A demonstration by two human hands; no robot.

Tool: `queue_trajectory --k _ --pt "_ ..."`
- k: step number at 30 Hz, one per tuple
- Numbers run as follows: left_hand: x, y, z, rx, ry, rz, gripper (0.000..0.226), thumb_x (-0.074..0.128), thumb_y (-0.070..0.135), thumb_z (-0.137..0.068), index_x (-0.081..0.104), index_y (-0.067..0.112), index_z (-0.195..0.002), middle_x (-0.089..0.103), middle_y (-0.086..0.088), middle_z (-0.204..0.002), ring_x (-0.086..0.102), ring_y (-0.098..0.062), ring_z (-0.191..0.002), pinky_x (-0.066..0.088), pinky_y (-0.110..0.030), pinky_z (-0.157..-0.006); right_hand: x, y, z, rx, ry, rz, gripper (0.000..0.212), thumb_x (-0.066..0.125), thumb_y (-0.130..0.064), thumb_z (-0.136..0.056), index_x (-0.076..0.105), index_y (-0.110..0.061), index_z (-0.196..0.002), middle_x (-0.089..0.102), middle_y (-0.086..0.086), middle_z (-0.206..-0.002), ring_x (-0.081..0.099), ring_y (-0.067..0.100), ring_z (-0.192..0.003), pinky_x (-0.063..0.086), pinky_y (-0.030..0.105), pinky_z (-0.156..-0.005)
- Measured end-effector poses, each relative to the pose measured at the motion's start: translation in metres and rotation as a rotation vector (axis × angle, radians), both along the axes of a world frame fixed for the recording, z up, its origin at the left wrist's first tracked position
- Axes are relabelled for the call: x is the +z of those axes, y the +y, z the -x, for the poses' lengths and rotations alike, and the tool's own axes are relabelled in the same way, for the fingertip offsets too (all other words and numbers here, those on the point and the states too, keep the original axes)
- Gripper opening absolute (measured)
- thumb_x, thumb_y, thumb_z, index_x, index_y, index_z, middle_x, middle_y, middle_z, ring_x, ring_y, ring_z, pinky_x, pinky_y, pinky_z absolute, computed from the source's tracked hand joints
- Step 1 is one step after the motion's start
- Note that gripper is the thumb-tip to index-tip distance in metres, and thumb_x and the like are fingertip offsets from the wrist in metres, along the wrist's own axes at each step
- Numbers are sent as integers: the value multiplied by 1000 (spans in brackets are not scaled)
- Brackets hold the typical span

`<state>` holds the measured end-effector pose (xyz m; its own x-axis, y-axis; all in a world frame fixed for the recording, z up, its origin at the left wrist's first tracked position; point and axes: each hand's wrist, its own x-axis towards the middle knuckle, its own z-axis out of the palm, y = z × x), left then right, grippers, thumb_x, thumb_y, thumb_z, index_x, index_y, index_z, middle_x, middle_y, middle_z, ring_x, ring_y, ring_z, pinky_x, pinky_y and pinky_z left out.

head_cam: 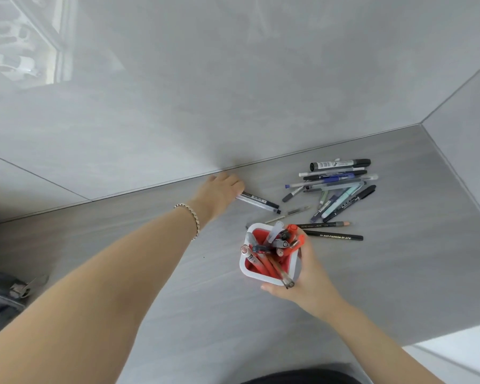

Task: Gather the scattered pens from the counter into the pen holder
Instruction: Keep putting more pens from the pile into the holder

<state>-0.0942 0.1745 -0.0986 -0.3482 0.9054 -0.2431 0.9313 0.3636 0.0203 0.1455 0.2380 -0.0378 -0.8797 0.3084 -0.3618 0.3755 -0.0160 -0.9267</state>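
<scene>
— Grey tiled wall fills the upper frame, and below it a grey streaked counter [385, 286] runs across the lower half. Where are the hands?

— Left hand [219, 194] reaches to mid-frame near the wall seam, palm down, its grip closed over the end of a clear-barrelled pen [259, 203] that lies on the counter. A chain bracelet [193, 218] sits on that wrist.

— And the other?

— Right hand [306, 275], lower centre-right, has its grip clamped around the pen holder [270, 256], a white cup with a red inside. It already has several pens in it, red and grey ones, leaning at angles.

— The rest of the pens?

— A loose pile of pens [336, 187] lies at centre-right of the frame, just beyond the holder: markers, gel pens, a black-capped one. Two dark pencils [333, 236] lie nearest the holder, beside the right hand's fingertips.

— Anything else?

— A dark bag with a zipper pull [20, 289] at the left edge.
</scene>
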Motion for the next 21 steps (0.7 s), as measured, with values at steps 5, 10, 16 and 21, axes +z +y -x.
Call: queue_trajectory --k 5,10,16,21 --pt "-2 -42 -32 97 -11 50 50 47 -8 -82 35 6 -128 41 -15 -130 40 -33 -117 41 -41 -88 -1 0 -1 -3 24 -20 84 80 3 -60 30 -44 -110 40 -27 -119 42 -29 -100 35 -8 -77" --pt "32 -102 -68 574 -401 -151 29 39 2 -91 43 4 -120 45 -17 -112 54 -37 -86 47 -42 -76 0 -2 1 -19 30 -22 85 81 5 -58 31 -40 -110 46 -16 -120 46 -27 -99 44 3 -87" --pt "119 -128 -102 769 -736 -353 26 40 12 -91 47 35 -101 55 4 -72 48 -16 -65 38 -15 -53 13 -6 1 -2 102 20 69 69 21 -63 36 -29 -99 47 -18 -103 53 -28 -79 40 -6 -61" --pt "180 -126 -126 496 -608 -237 27 38 31 -94 47 51 -110 53 5 -68 49 -8 -68 39 -14 -62 20 -11 0 8 143 36 69 68 22 -63 37 -27 -101 49 -17 -107 53 -27 -83 40 -6 -66"
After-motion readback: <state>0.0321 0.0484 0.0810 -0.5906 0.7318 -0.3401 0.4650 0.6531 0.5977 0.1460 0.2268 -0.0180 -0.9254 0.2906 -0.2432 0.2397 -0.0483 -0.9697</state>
